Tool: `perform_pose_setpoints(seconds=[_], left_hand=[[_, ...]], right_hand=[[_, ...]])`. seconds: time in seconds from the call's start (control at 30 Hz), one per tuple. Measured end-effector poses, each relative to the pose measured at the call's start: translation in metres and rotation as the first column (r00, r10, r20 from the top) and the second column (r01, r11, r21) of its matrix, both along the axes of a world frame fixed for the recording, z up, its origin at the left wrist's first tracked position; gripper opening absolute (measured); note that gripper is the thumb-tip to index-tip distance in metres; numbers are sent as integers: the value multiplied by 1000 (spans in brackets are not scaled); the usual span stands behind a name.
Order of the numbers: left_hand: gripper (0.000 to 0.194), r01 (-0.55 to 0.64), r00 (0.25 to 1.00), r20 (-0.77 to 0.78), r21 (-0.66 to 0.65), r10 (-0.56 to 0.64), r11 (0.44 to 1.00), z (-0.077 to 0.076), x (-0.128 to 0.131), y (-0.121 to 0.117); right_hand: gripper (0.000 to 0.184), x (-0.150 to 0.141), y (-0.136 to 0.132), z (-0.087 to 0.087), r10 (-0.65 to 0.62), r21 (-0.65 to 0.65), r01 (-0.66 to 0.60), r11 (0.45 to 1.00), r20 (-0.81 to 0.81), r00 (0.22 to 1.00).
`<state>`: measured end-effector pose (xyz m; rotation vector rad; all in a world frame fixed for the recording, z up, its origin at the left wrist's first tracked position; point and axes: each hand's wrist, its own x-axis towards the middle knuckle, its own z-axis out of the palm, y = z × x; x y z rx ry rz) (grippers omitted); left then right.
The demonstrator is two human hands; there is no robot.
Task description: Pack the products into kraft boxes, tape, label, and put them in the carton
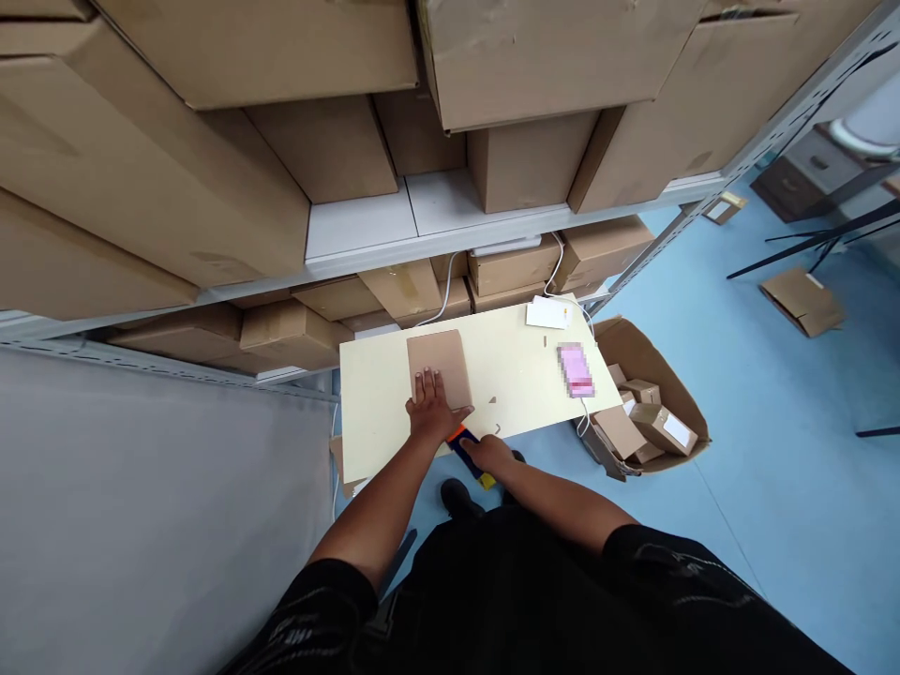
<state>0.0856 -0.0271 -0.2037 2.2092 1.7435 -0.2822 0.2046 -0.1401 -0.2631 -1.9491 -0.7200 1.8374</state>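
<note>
My left hand (430, 411) lies flat with fingers spread on a brown cardboard piece (437, 352), pressing it against the cream tabletop (520, 375). My right hand (490, 455) is closed around a utility knife (464, 448) with a dark blue body, an orange front and a yellow rear end. The knife's orange front is at the near edge of the cardboard, close beside my left thumb. Its blade is too small to make out. Tiny cardboard scraps (493, 399) lie to the right of the cardboard.
A pink, blurred-out phone-like object (576, 369) with a white cable and a white card (548, 313) lie on the table's right part. A large open carton (665, 370) holding several small boxes stands to the right. Shelves (366, 225) full of cardboard boxes rise behind the table.
</note>
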Motion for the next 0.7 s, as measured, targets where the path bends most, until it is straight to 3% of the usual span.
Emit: perform_pose_setpoints(seconds=[0.07, 0.17, 0.27, 0.4, 0.5, 0.63, 0.7], left_hand=[[112, 2, 1000, 7, 5, -2, 1000, 0, -1, -1], [113, 8, 1000, 21, 6, -8, 1000, 0, -4, -1], [116, 11, 999, 34, -4, -11, 1000, 1, -4, 0], [119, -4, 999, 40, -8, 4, 1000, 4, 7, 3], [121, -53, 999, 2, -21, 53, 998, 5, 20, 5], [121, -72, 997, -28, -32, 72, 997, 6, 28, 4], [121, -74, 997, -21, -49, 73, 996, 10, 26, 5]], right_hand=[[41, -6, -7, 6, 80, 7, -82, 997, 162, 984], [42, 3, -16, 16, 123, 74, -137, 988, 173, 977], [39, 37, -23, 28, 48, 129, -70, 989, 162, 986], [32, 95, -22, 45, 25, 108, -75, 991, 410, 912], [18, 125, -9, 46, -22, 209, -117, 971, 563, 826], [17, 145, 18, 29, -246, 463, 28, 886, 418, 874], [18, 151, 29, 19, -243, 459, 100, 883, 264, 933]])
